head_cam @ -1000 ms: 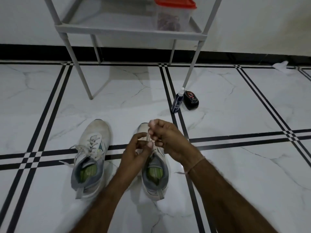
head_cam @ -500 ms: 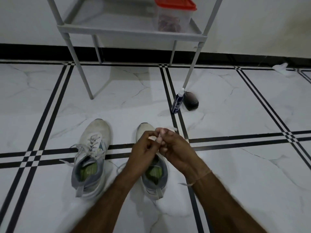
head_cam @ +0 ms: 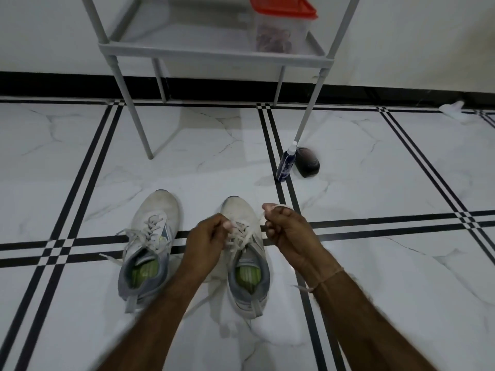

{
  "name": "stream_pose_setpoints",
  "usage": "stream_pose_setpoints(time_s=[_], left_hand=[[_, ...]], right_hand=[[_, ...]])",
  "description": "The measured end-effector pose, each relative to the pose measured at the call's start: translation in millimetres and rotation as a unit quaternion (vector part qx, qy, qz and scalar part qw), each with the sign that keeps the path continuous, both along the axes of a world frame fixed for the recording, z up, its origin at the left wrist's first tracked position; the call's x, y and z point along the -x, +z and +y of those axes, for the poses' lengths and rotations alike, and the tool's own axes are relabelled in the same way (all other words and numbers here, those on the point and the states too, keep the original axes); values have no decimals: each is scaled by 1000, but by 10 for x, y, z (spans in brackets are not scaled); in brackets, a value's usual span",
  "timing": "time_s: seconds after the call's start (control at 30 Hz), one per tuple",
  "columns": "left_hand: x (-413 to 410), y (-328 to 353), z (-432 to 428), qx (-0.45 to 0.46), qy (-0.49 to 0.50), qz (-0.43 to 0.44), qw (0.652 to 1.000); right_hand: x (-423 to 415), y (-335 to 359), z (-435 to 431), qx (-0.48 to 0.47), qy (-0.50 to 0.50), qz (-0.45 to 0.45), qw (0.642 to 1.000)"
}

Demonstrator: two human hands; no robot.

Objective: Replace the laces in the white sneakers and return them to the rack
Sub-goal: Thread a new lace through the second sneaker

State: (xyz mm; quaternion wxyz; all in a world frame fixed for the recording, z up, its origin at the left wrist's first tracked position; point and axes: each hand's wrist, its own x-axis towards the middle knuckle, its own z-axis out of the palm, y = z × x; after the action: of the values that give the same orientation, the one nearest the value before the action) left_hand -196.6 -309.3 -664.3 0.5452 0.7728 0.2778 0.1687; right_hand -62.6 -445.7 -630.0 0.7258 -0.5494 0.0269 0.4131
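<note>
Your left hand (head_cam: 206,236) pinched the lace (head_cam: 241,238) at nine o'clock of the right-side sneaker (head_cam: 238,210); your right hand (head_cam: 288,228) gripped it at two.

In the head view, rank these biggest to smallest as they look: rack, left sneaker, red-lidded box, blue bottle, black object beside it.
1. rack
2. left sneaker, helped by nearness to the camera
3. red-lidded box, cut off at the top
4. blue bottle and black object look alike; not ranked
</note>
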Motion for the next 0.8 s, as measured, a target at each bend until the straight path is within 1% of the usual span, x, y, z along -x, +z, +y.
stream_pose_setpoints(time_s=[0.07, 0.1, 0.13, 0.2, 0.27, 0.37, 0.4, 0.43, 0.5, 0.53, 0.57, 0.6, 0.63, 0.67, 0.7, 0.73, 0.8], left_hand=[[13, 73, -63, 36, -22, -28, 999], [-47, 145, -117, 53, -48, -20, 997], [-100, 190, -170, 51, -67, 1, 996], [-228, 271, -198, 6, -70, 8, 998], [-241, 271, -108, -26, -52, 15, 998], [-48, 136, 140, -12, -46, 22, 999], [27, 93, 227, -32, -36, 34, 998], [89, 59, 294, -90, -20, 72, 993], [168, -15, 378, -228, 21, 176, 957], [172, -25, 376, -267, 33, 190, 944], [158, -14, 319, -278, 23, 165, 946], [123, 10, 219, -262, -13, 121, 957], [67, 36, 98, -202, -56, 75, 975], [-2, 90, -25, -118, -86, 53, 988], [-61, 133, -123, -50, -97, 43, 993], [-103, 156, -176, -12, -86, 31, 996], [-132, 128, -171, -41, -37, 16, 998]], right_hand=[[42, -14, -3, 38, 60, -40, 997], [90, -9, 29, 61, 97, -64, 991], [164, -37, 64, 71, 114, -73, 988], [210, -51, 119, 50, 89, -57, 993], [144, -58, 82, 14, 41, -1, 999], [23, -89, -62, -31, -3, 55, 998], [15, -116, -107, -37, -6, 60, 997], [19, -138, -142, -34, -3, 58, 998], [57, -182, -173, -6, 23, 31, 999], [87, -189, -170, 9, 46, 7, 999], [123, -177, -153, 23, 72, -20, 997], [161, -157, -123, 34, 96, -49, 994], [192, -141, -85, 40, 105, -76, 991], [208, -127, -53, 46, 101, -98, 989], [213, -126, -31, 51, 93, -115, 988], [210, -122, -26, 53, 88, -129, 986], [182, -159, -59, 55, 102, -145, 983]])
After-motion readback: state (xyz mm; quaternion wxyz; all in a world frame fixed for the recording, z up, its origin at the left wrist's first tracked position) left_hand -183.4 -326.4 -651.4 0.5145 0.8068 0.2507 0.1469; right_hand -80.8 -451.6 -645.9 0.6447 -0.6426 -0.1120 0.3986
